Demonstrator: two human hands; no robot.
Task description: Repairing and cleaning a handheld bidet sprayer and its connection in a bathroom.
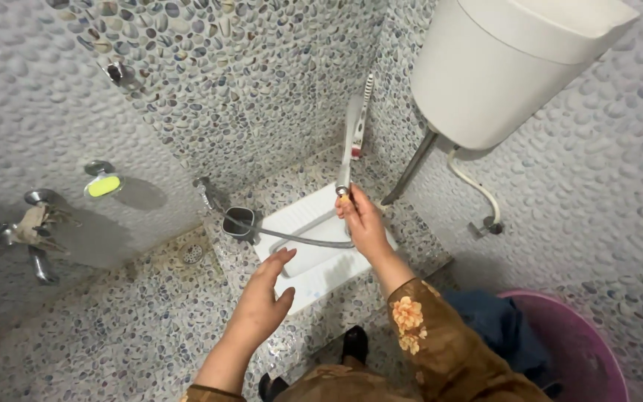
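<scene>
Head view: my right hand [363, 220] has its grip clamped on the metal head of a flexible grey spray hose [303, 239], held just above the white ceramic squat pan [314, 216] set into the pebble-tiled floor [113, 327]. My left hand [262, 298] hovers, fingers apart, holding nothing, near the pan's front edge. A white long-handled brush [354, 126] leans in the corner. I judge aiming low and keeping the nozzle close limits splashing.
</scene>
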